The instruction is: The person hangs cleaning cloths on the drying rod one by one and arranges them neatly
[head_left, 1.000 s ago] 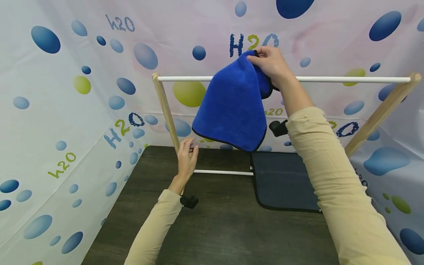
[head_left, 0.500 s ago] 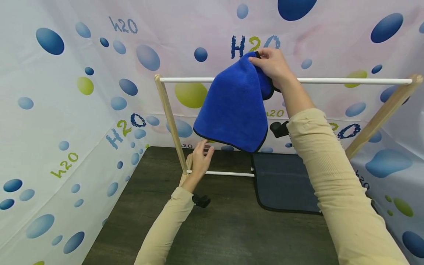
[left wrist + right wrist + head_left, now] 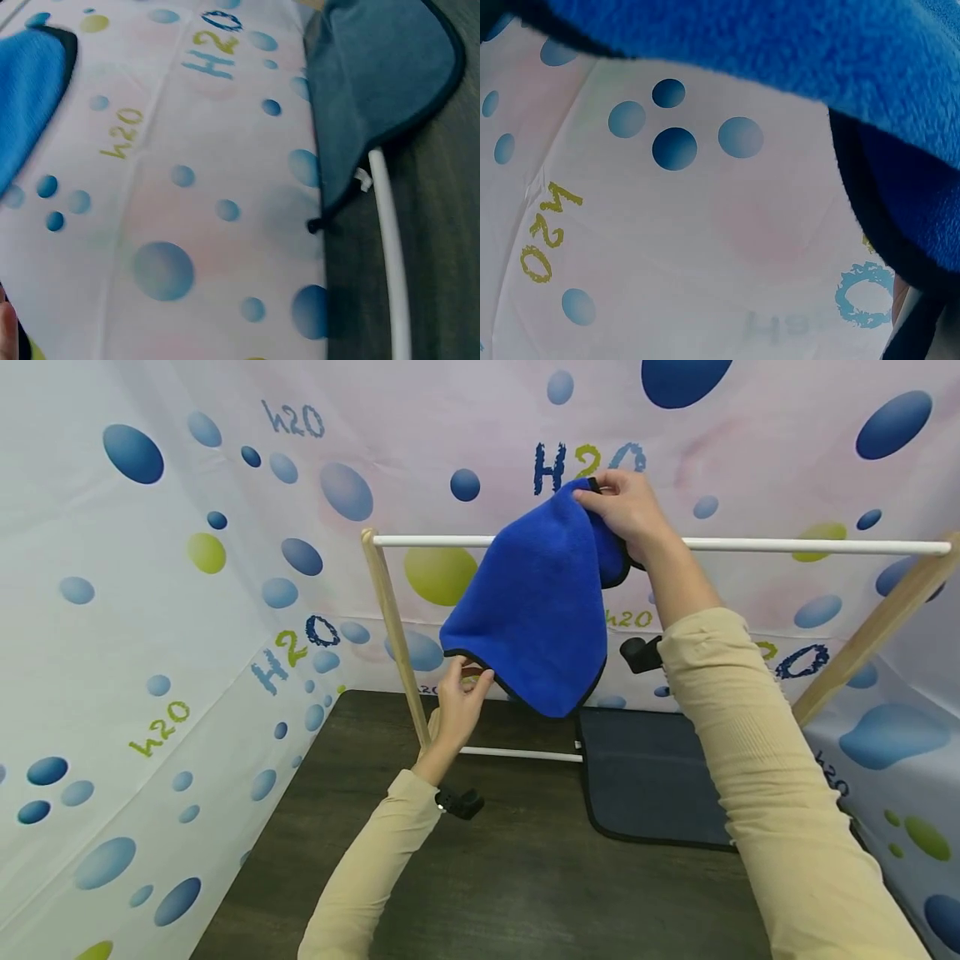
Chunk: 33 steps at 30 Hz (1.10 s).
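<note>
My right hand (image 3: 630,510) pinches the blue cloth (image 3: 536,602) near its top; my left hand (image 3: 459,706) pinches its lower hem. It hangs between them, with 1 dark cloth (image 3: 652,777) below my right hand.

The blue cloth (image 3: 536,602) hides part of the top bar (image 3: 810,545), the right sleeve (image 3: 772,760) part of the grey cloth (image 3: 648,777).

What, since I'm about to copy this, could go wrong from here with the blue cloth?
The cloth could slip, as the right hand pinches only its top. It is gathered at that hand, so it may end up bunched. It also overlaps the upper rod in the head view, so a pull might jostle the rack.
</note>
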Available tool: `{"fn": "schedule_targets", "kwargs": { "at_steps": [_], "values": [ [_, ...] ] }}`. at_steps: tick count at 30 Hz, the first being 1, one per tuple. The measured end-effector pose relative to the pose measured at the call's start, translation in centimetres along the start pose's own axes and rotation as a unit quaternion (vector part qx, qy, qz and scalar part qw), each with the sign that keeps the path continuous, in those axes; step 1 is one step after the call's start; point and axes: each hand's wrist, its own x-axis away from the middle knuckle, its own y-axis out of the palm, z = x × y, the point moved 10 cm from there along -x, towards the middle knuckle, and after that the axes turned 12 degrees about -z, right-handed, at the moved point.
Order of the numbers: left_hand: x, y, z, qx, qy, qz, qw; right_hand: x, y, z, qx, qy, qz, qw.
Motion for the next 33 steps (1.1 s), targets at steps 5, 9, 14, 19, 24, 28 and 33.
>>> {"fn": "schedule_targets", "kwargs": {
  "at_steps": [5, 9, 14, 19, 24, 28, 33],
  "values": [
    [-0.6, -0.9, 0.6, 0.036, -0.030, 0.002, 0.9989, 0.1, 0.1, -0.1, -0.006, -0.006, -0.001, 1.0000],
    [-1.3, -2.2, 1.2, 0.035, -0.048, 0.007, 0.9982, 0.2, 0.1, -0.2, -0.010, -0.013, 0.001, 0.9999],
    [-2.9, -4.7, 0.8, 0.028, -0.057, 0.024, 0.9977, 0.3, -0.2, -0.3, -0.026, -0.014, 0.011, 0.9995],
    [-5.2, -7.7, 1.1, 0.018, -0.025, 0.048, 0.9984, 0.4, -0.7, -0.2, -0.062, -0.015, 0.023, 0.9977],
    [-8.3, -10.0, 3.1, 0.017, 0.009, 0.053, 0.9984, 0.8, -1.4, 0.1, -0.115, -0.007, 0.025, 0.9930],
    [-10.7, -11.3, 4.4, 0.055, -0.015, 0.044, 0.9974, 1.1, -2.1, 0.1, -0.131, 0.005, 0.026, 0.9910],
    [-13.3, -12.0, 5.3, 0.079, -0.068, 0.018, 0.9944, 1.5, -3.4, -0.9, -0.162, -0.054, 0.061, 0.9834]
  ]
}}
